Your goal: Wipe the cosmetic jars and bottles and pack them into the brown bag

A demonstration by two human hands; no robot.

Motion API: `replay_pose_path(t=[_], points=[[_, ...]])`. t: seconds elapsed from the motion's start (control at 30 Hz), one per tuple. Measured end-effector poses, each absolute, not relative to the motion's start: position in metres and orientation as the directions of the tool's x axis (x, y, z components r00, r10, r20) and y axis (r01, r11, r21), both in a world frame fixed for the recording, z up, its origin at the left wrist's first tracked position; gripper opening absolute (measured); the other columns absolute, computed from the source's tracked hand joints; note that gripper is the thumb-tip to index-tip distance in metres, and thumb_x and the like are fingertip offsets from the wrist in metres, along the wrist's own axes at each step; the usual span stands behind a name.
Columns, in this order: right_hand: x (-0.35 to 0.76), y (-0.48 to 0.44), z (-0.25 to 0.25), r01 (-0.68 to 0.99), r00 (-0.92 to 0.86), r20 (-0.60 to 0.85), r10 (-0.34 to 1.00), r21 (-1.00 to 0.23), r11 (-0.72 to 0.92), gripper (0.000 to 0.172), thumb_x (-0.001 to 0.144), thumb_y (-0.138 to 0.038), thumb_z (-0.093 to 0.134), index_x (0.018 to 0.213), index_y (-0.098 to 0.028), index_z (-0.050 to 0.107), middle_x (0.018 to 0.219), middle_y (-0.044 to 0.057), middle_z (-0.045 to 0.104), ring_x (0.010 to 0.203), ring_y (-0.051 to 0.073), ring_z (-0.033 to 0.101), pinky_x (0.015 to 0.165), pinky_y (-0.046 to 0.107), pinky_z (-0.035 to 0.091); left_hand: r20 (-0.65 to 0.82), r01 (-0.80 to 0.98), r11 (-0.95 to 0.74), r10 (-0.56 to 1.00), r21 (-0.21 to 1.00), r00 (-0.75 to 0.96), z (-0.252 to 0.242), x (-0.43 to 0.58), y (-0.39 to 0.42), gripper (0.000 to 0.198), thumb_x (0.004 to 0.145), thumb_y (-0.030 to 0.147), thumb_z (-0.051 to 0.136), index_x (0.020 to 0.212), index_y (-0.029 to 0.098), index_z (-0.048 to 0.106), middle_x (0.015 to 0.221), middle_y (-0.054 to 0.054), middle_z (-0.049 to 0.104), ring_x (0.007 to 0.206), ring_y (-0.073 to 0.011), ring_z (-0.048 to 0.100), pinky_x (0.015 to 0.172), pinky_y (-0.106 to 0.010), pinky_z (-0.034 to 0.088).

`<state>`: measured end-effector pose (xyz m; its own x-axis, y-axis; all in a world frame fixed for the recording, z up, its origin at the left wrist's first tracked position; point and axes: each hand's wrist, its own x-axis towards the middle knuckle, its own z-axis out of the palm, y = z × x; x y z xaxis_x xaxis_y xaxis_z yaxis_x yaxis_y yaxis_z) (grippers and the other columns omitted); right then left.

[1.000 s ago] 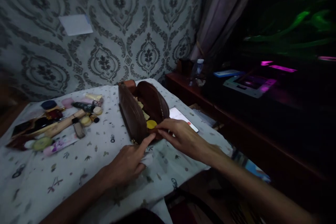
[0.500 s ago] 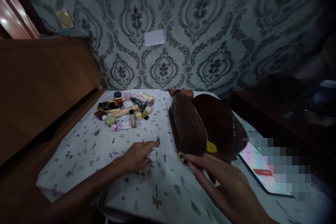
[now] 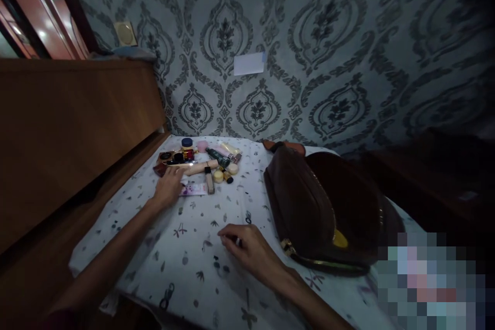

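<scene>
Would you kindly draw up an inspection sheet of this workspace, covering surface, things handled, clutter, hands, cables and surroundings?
Surface: white printed cloth, creased in places.
Job's things: brown bag, unzipped, with a yellow item showing at its opening; cosmetics lying in a loose group.
Clutter: orange-brown item behind the bag, partly hidden; pixelated patch at lower right, contents unreadable.
Hands: left hand at the cosmetics, its grip unclear; right hand in front of the bag, fingers bent, no object visible in it.
Cables: nothing seen.
Surroundings: patterned wall bearing a white card; wooden panel at left.
</scene>
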<state>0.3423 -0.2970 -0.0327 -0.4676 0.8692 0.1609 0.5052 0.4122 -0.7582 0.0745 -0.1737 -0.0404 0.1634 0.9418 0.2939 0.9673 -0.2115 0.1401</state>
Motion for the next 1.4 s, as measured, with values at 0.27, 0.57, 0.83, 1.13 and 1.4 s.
replay_pose_path(t=[0.27,0.57,0.83,1.13,1.4], points=[[0.313,-0.258,-0.068,0.246,-0.287,0.088,0.954,-0.956,0.162,0.020,0.079,-0.023,0.054,0.080,-0.017,0.073,0.068,0.002,0.071,0.058,0.015,0.063,0.057,0.025,0.047,0.283,0.868,-0.292,0.941,0.402,0.185,-0.054,0.050,-0.158,0.044,0.073,0.012,0.048,0.113,0.020,0.065,0.121,-0.008,0.067,0.112,-0.0284,0.060,0.097,-0.041,0.046],[0.303,-0.134,-0.077,0.460,0.306,0.198,0.931,-0.887,0.037,0.036,0.076,-0.025,0.054,0.107,-0.013,0.065,0.109,0.014,0.066,0.105,0.028,0.059,0.094,0.042,0.045,0.393,0.519,-0.295,0.916,0.802,-0.085,-0.076,0.038,-0.150,0.056,0.090,0.059,0.038,0.113,0.013,0.060,0.103,-0.012,0.071,0.096,-0.0266,0.065,0.084,-0.038,0.051],[0.299,-0.087,-0.096,0.578,0.345,0.223,0.912,-0.816,-0.019,0.040,0.074,-0.022,0.056,0.113,-0.018,0.065,0.122,0.014,0.059,0.114,0.030,0.053,0.100,0.042,0.040,0.318,0.524,-0.283,0.948,0.804,0.023,-0.082,0.038,-0.153,0.060,0.074,0.057,0.067,0.119,0.017,0.064,0.110,-0.009,0.069,0.088,-0.0239,0.063,0.077,-0.033,0.050],[0.318,-0.072,-0.101,0.532,0.346,0.273,0.898,-0.845,0.052,0.038,0.073,-0.035,0.061,0.104,-0.015,0.068,0.086,0.008,0.070,0.082,0.024,0.062,0.075,0.036,0.048,0.199,0.633,-0.194,0.978,0.749,0.065,-0.070,0.038,-0.156,0.052,0.073,0.044,0.068,0.118,0.019,0.064,0.104,-0.005,0.068,0.074,-0.0183,0.058,0.076,-0.031,0.048],[0.264,-0.110,-0.081,0.539,-0.048,0.558,0.828,-0.684,0.492,0.039,0.085,-0.039,0.055,0.114,-0.016,0.066,0.115,0.012,0.068,0.105,0.026,0.059,0.095,0.040,0.045,0.271,0.493,-0.186,0.957,0.850,-0.107,-0.066,0.033,-0.161,0.040,0.079,0.051,0.061,0.101,0.018,0.067,0.094,-0.005,0.069,0.093,-0.0238,0.063,0.085,-0.033,0.049]])
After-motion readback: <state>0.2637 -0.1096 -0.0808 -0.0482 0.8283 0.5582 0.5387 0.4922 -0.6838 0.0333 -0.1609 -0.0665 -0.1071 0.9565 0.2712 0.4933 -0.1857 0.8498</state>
